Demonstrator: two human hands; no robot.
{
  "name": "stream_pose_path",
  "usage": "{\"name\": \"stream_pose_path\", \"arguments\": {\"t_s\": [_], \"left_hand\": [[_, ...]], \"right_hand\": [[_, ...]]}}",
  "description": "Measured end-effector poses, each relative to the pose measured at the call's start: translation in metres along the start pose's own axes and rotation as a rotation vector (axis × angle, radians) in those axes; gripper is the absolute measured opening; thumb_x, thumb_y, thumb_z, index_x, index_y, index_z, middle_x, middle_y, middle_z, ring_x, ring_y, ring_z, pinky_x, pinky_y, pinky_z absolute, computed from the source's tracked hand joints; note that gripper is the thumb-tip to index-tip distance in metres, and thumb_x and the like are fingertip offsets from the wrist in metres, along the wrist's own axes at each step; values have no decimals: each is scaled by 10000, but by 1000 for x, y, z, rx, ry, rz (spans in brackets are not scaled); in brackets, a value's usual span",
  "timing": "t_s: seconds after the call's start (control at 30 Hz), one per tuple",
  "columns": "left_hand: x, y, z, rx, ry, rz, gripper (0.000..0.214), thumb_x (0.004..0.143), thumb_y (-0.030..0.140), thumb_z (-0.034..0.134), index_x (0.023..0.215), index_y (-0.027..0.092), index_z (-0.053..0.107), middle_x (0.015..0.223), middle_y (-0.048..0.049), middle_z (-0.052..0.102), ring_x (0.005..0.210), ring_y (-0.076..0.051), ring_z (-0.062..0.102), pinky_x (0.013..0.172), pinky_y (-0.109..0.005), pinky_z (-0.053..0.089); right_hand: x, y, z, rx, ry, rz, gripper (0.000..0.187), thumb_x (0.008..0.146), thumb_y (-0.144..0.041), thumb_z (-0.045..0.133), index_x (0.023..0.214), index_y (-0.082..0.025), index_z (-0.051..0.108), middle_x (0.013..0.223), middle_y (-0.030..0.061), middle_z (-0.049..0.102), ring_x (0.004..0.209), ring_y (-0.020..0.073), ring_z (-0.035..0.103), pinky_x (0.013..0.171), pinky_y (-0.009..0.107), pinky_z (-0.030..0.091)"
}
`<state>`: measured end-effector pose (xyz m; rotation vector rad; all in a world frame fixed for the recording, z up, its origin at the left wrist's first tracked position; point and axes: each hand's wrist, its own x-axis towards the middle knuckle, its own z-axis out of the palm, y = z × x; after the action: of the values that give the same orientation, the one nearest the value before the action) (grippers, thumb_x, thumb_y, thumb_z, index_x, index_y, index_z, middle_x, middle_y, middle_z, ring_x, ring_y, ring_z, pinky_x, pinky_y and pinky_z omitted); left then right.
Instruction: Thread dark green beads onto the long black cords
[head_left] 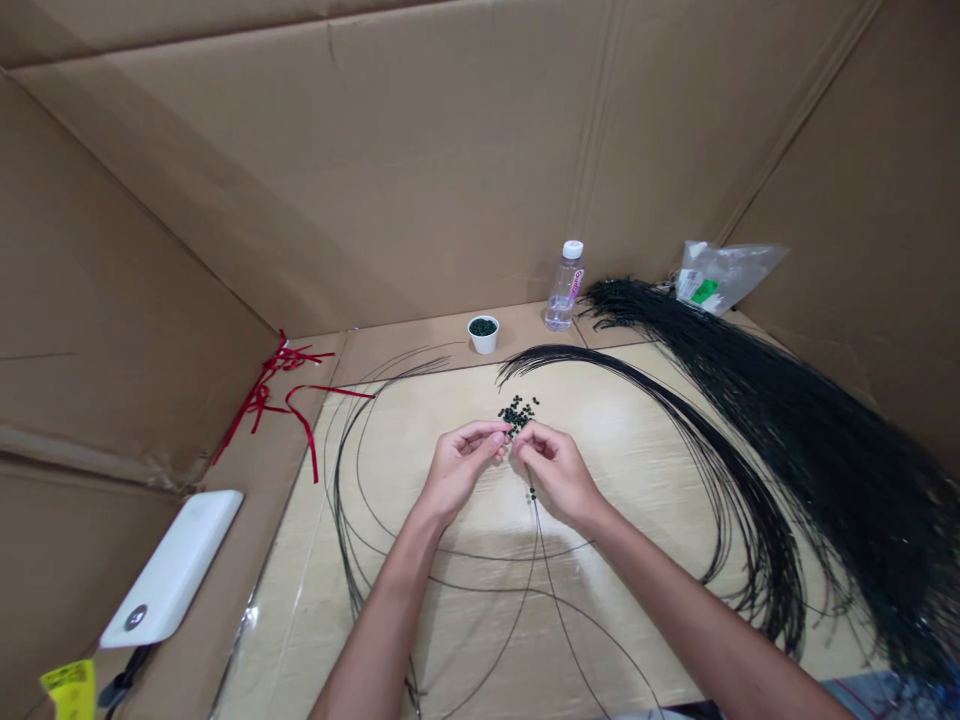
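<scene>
Over the middle of the table, my left hand (pixel 461 465) is closed in a pinch at the edge of a small pile of dark green beads (pixel 516 410). What its fingertips hold is too small to make out. My right hand (pixel 556 466) faces it, thumb and fingers pinched on a thin dark cord (pixel 537 530). The fingertips of the two hands almost meet. Just below the right hand, a few dark beads (pixel 532 494) sit on the cord, and its two strands spread apart toward the table's front edge.
A white cup (pixel 484 340) of green beads and a clear bottle (pixel 564 290) stand at the back. Dark cord bundles (pixel 757 490) and a plastic bag (pixel 724 275) lie right. Loose cords (pixel 341 500), red ribbons (pixel 311 430) and a white device (pixel 176 565) lie left. Cardboard walls (pixel 450 160) surround the table.
</scene>
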<state>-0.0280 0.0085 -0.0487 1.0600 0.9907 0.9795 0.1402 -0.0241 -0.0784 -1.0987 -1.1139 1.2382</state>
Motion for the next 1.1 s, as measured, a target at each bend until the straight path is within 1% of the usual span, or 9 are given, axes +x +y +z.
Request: {"name": "stream_pose_path", "arguments": {"t_s": [0.2,0.37,0.63,0.8,0.97,1.1], "left_hand": [[0,1,0,21,2,14,412,722,450,979,1002,162,886,899,-106,821,760,-177,675,784,-321,576],[0,-1,-1,14,0,10,406,726,435,980,1009,159,888,927,-112,832,766,-171,682,794,-317,575],[1,-2,-1,28,2,4,411,725,438,977,1011,158,888,929,-118,834,771,-184,692,797,-329,588],[1,-2,-1,34,0,14,398,729,434,976,1006,162,888,933,-112,831,781,-177,691,802,-317,582],[-1,1,0,48,-8,31,375,733,431,974,990,172,893,1005,-123,843,821,-188,711,825,-322,586],[-2,1,-1,49,-10,22,380,717,438,985,978,176,896,1028,-130,849,858,-202,729,853,-331,596]], "right_hand": [[0,-4,1,-29,2,10,148,857,-277,652,724,-217,632,686,-10,567,648,159,451,616,291,336],[0,-5,1,-19,-1,8,129,841,-261,645,720,-218,628,682,-22,566,632,152,446,617,292,340],[-1,-4,0,-25,7,12,143,850,-278,653,719,-221,637,663,-27,552,620,152,442,601,288,332],[0,-3,0,-26,10,4,149,851,-290,654,719,-221,646,665,-25,558,621,154,442,601,289,332],[0,-4,0,-27,24,-1,124,828,-258,644,711,-221,629,655,-34,531,611,147,415,596,290,311],[-1,-6,0,-29,18,1,125,831,-261,638,712,-220,630,661,-27,539,619,150,419,596,291,307]]}}
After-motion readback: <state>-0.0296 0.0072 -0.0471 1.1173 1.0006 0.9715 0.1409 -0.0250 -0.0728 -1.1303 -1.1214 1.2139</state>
